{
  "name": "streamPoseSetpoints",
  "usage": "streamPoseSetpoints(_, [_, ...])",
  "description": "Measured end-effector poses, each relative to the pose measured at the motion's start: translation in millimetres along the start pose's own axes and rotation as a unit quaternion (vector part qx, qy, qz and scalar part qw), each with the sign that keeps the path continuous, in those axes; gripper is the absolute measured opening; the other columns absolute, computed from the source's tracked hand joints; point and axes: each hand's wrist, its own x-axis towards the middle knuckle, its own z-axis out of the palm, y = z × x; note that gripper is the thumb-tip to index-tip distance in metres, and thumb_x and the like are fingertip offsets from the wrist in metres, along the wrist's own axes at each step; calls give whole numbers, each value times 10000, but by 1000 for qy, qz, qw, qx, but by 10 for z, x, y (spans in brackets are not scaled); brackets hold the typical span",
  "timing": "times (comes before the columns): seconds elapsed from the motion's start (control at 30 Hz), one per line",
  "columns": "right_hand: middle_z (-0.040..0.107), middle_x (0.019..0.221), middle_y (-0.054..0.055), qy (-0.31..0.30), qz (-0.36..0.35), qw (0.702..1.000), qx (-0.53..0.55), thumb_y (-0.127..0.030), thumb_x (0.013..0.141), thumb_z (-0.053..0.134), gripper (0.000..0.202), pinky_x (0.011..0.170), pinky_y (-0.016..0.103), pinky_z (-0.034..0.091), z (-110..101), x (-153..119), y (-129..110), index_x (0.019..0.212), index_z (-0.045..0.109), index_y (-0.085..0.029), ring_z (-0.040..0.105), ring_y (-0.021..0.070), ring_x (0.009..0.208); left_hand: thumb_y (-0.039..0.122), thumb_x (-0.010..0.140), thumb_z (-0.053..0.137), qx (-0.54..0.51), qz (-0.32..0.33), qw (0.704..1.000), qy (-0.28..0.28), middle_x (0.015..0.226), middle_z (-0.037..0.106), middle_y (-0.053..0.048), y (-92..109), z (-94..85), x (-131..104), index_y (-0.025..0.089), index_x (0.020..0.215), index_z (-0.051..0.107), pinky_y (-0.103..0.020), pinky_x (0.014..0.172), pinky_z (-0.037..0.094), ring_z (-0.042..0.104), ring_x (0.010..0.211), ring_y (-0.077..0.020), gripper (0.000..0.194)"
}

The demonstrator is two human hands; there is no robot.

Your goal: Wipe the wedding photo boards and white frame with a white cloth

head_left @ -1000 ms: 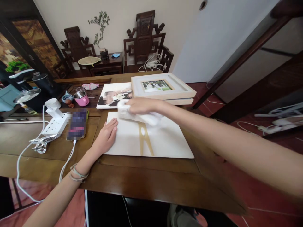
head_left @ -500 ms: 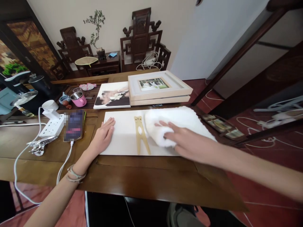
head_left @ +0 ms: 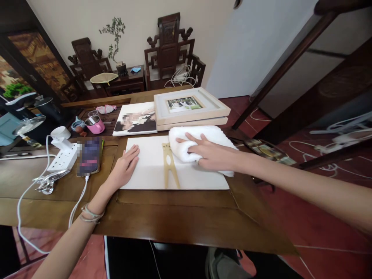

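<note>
Right grip (head_left: 207,153): closed on a bunched fold of white cloth (head_left: 215,133), with fingers spread across its top.
White cloth: directly under the right palm and fingers, reaching out beyond them toward the far side; over the right part of the white board (head_left: 145,166) and past its right edge.
Gold figure (head_left: 169,169): on the board, just left of the cloth; eared end toward the counter (head_left: 186,217)'s far edge, two legs toward its near edge.
White board: flat, near the counter's right edge, set back from the near edge.
Left grip (head_left: 125,166): open and flat, pressed on the board's left edge.
Portrait panel (head_left: 142,107): just beyond the board, against the left side of the framed picture (head_left: 190,112).
Framed picture: stacked toward the counter's far right corner.
Phone (head_left: 89,157): left of the left grip, beside a power strip (head_left: 64,157).
Pink mug (head_left: 100,127): left of the portrait panel, toward the far edge.
</note>
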Motion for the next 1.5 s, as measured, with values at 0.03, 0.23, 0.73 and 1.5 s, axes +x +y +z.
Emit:
streamPoseSetpoints(0.03, [248,1544,113,6,-4,1000,-1,9,627,415,433,1108,643,122,5,43,39,986,614,-129,-5,328,1417,368,971,335,0,-1,1000,0,1452,433,-134,0,-1,1,125,1329,511,-474,1162,191,323,1393,-221,467])
streamPoseSetpoints(0.23, [267,1532,116,33,-28,999,5,4,615,425,407,1110,640,140,161,-270,-189,921,646,-150,15,308,1421,354,965,349,-12,3,1000,16,1421,477,-110,33,5,-13,166,1297,550,-486,1152,225,366,1371,-218,431])
streamPoseSetpoints(0.73, [336,1507,113,-4,-4,1000,29,-2,656,403,411,1106,613,195,5,-153,-112,973,623,-143,81,316,1418,270,921,394,-20,0,999,50,1367,540,-102,63,14,-40,165,1194,633,-452,1135,308,443,1320,-229,377])
streamPoseSetpoints(1.5, [609,1246,94,5,-23,998,62,-75,635,411,308,1029,517,348,11,-399,-195,849,590,-204,463,327,1254,228,918,386,2,12,999,51,1367,533,-132,51,27,-35,122,1240,596,-440,1136,302,436,1325,-222,400])
